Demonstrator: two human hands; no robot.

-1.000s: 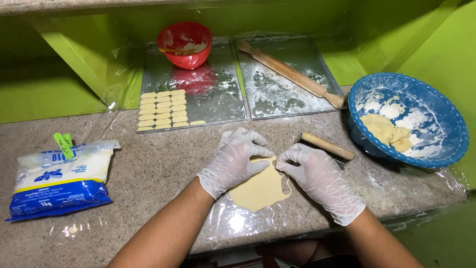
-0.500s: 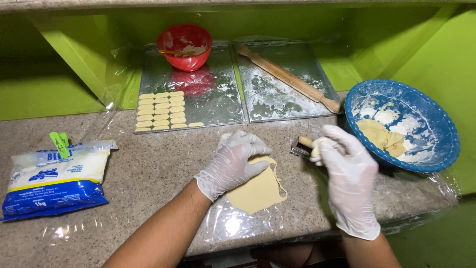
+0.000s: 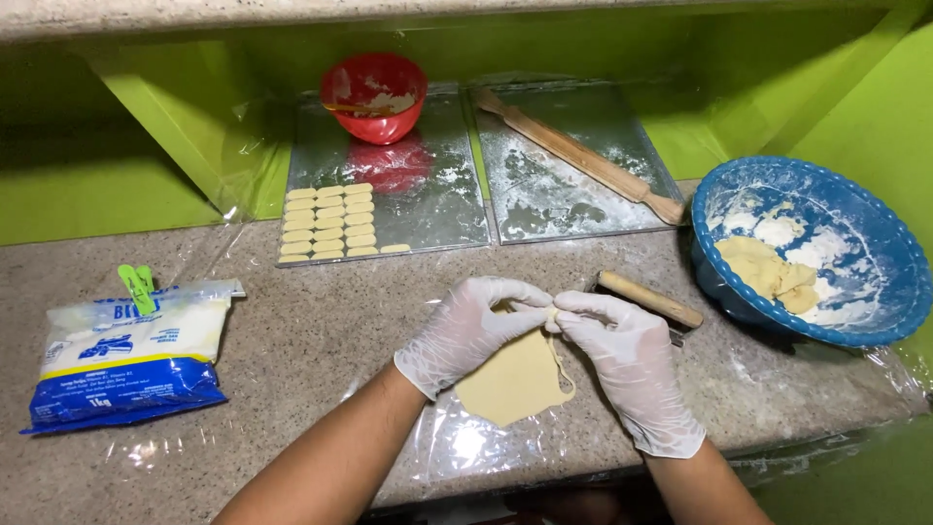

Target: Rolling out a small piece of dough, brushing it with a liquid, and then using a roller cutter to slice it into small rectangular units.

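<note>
A flat sheet of pale yellow dough (image 3: 510, 381) lies on clear plastic film on the stone counter. My left hand (image 3: 471, 331) and my right hand (image 3: 622, 360), both in white gloves, meet above its far edge and pinch a small bit of dough (image 3: 551, 316) between their fingertips. A thin strip hangs from the sheet's right side. Just behind my right hand lies a wooden-handled tool (image 3: 649, 299).
A blue bowl (image 3: 855, 321) with flour and dough lumps stands at the right. Behind are two metal trays: the left tray (image 3: 428, 209) holds rows of small dough pieces and a red bowl (image 3: 374, 95), the right one a rolling pin (image 3: 578, 156). A clipped flour bag (image 3: 126, 355) lies at the left.
My right hand came back from the wooden-handled tool to the dough's far edge, where both hands now pinch a small piece. The left hand shifted slightly right.
</note>
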